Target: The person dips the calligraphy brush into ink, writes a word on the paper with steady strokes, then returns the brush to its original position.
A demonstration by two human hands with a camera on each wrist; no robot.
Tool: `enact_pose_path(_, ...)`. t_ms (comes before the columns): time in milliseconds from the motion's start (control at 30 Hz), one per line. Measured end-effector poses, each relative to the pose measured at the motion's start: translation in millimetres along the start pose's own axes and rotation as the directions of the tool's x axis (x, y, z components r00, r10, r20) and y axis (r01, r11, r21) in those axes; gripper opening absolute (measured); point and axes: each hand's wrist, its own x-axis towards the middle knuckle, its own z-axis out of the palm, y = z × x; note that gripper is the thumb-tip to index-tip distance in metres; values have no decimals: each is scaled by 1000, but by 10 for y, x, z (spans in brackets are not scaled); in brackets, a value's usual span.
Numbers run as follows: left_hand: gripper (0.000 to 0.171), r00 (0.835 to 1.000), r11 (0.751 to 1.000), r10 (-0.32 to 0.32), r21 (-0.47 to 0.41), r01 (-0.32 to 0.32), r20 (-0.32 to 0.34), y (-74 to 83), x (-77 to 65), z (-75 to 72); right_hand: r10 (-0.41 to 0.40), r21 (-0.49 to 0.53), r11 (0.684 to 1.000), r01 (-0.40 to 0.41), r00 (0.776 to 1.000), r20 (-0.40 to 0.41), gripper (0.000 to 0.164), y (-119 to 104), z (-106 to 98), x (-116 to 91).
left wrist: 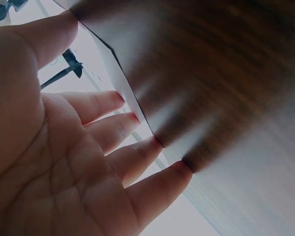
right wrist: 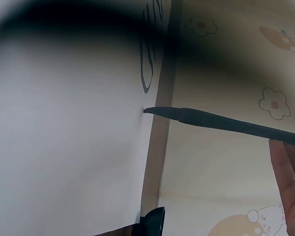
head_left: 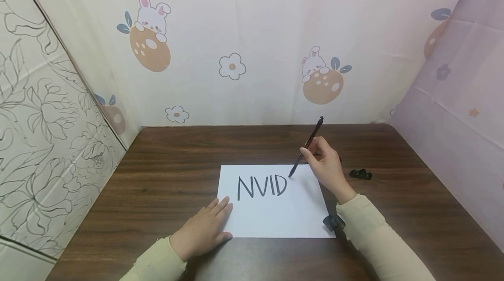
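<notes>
A white sheet of paper (head_left: pixel 275 219) lies on the table with the black letters "NVID" (head_left: pixel 262 186) across its upper part. My right hand (head_left: pixel 327 165) pinches a slim black writing brush (head_left: pixel 311 140), slanted with its loop end up. Its dark tip (right wrist: pixel 150 110) is at the paper's surface, just right of the "D". At the sheet's left edge my left hand (head_left: pixel 206 228) lies flat with its fingers extended, the fingertips resting on the paper. In the left wrist view, the left fingers (left wrist: pixel 137 162) reach over the sheet's edge.
A dark wood table (head_left: pixel 157 184) holds the sheet. A small black bumpy object (head_left: pixel 360 174) lies right of the right hand. Beside the right sleeve, a black device (head_left: pixel 334 223) overlaps the sheet's right edge. A printed curtain (head_left: pixel 256 97) hangs behind the table.
</notes>
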Motion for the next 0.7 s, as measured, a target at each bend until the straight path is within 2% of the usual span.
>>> enact_pose_path(700, 68, 1000, 1000, 2, 7, -2, 0, 3, 2, -9, -2, 10, 1000, 1, 998, 60, 16, -48, -12, -12)
